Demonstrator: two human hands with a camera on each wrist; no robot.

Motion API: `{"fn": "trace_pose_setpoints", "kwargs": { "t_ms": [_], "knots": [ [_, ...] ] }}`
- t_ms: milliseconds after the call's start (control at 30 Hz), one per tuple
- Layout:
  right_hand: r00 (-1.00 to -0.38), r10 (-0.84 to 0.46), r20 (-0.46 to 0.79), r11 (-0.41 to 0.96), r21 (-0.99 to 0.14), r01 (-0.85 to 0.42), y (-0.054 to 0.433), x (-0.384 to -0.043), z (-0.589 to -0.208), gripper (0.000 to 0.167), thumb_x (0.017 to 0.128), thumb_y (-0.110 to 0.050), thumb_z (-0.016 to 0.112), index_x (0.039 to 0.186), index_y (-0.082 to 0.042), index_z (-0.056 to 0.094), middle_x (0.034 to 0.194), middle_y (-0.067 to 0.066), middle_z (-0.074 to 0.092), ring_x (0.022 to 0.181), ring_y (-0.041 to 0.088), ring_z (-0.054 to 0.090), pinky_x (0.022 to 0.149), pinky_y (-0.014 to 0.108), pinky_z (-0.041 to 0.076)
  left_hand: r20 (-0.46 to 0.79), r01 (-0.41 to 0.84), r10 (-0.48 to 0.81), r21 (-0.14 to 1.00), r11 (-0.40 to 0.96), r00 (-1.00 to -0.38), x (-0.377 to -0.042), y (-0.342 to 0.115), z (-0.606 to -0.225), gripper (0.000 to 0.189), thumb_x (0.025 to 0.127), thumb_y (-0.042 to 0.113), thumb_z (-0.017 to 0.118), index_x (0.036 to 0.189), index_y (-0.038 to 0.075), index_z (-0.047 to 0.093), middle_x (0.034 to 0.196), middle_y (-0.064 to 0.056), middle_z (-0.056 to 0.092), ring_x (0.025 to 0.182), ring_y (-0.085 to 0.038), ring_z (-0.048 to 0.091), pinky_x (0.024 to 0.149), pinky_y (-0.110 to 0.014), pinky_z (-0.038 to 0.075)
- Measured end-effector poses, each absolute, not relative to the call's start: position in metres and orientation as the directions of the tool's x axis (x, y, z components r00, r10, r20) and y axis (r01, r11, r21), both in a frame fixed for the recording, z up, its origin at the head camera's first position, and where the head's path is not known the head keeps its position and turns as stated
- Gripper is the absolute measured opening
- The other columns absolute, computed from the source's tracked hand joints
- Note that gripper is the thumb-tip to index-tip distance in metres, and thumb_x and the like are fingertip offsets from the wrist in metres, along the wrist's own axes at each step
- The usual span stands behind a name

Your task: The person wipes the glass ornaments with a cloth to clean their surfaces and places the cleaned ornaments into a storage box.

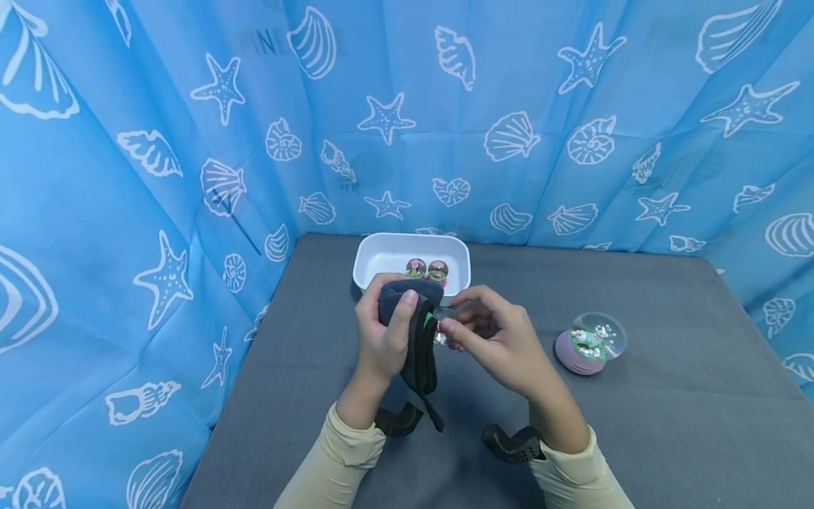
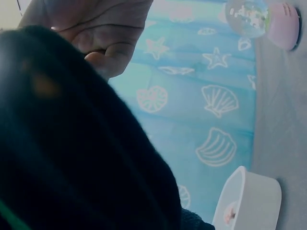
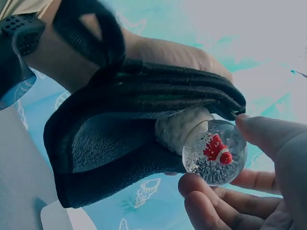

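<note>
My left hand (image 1: 381, 339) grips a folded dark navy cloth (image 1: 416, 346) with black edging and a hanging loop. In the right wrist view a small snow globe (image 3: 216, 153) pokes out of the folds of this cloth, its clear ball holding a red and white figure. Its whitish, bumpy base (image 3: 177, 129) is partly covered by the fabric. My right hand (image 1: 499, 339) pinches the clear ball between thumb and fingers. Dark cloth (image 2: 86, 143) fills much of the left wrist view and hides the globe there.
A white tub (image 1: 410, 244) stands behind my hands, with two small globes (image 1: 437, 270) inside. Right of my right hand, a larger snow globe (image 1: 591, 343) on a lilac base leans on the grey table (image 1: 687, 424). Blue shell-print curtains (image 1: 407, 106) enclose the back and left.
</note>
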State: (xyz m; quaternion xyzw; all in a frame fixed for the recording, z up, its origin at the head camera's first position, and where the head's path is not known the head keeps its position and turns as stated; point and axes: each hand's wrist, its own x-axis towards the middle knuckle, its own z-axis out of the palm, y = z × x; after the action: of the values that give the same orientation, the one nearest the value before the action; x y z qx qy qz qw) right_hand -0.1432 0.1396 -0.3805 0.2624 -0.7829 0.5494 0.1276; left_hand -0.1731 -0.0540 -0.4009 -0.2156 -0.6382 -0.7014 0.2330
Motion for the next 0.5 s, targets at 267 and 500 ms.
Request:
{"fn": "trace_pose_setpoints", "kwargs": {
  "t_ms": [267, 500],
  "knots": [
    [-0.761, -0.304, 0.574, 0.22, -0.735, -0.642, 0.1391, -0.1422, -0.3791, 0.05, 0.075, 0.007, 0.091, 0.118, -0.004, 0.07, 0.11, 0.01, 0.073, 0.093, 0.013, 0.071, 0.082, 0.025, 0.062, 0.64, 0.643, -0.072, 0.763, -0.057, -0.765, -0.1742, -0.057, -0.4003, 0.033, 0.1, 0.026, 0.058, 0.111, -0.004, 0.065, 0.098, -0.02, 0.067, 0.082, -0.019, 0.065, 0.068, -0.029, 0.058],
    [-0.623, -0.306, 0.72, 0.164, -0.605, -0.779, 0.1346, -0.1448, -0.3807, 0.049, 0.069, 0.016, 0.088, 0.112, -0.001, 0.071, 0.118, 0.017, 0.066, 0.109, 0.018, 0.063, 0.094, 0.02, 0.055, 0.63, 0.632, -0.05, 0.773, -0.059, -0.775, -0.1733, -0.0571, -0.3987, 0.033, 0.1, 0.026, 0.06, 0.113, -0.004, 0.064, 0.101, -0.021, 0.067, 0.085, -0.019, 0.066, 0.07, -0.029, 0.058]
  ]
}}
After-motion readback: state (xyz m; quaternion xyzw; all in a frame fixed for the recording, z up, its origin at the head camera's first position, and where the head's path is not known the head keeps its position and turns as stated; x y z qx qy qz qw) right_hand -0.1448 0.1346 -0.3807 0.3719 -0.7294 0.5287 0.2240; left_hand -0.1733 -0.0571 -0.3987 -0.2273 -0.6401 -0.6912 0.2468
